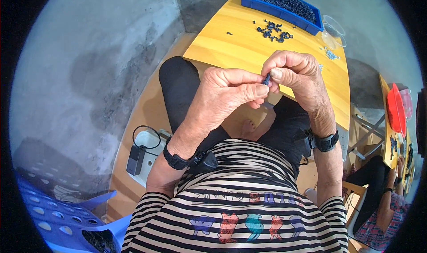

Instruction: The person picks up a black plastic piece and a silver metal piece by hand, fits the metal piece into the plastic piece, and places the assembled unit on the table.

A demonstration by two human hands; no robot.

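Observation:
A small dark, narrow plastic piece [267,79] is pinched between the fingertips of both my hands, just off the near edge of the yellow wooden table [218,48]. My left hand [222,92] grips its lower end with thumb and forefinger. From above and to the right, my right hand [299,75] closes on the upper end; fingers partly cover the piece. Farther back lie several loose black pieces [274,32]. Small pale pieces [330,54] are scattered at the table's right side, a few of them close to my right hand.
A blue tray [267,10] full of black pieces stands at the table's far edge, beside clear plastic cups [334,30]. Left are a wall and a blue plastic chair [66,222]; a black adapter [135,159] lies low. At right, a person [384,213] sits by another table with a red basin [395,110].

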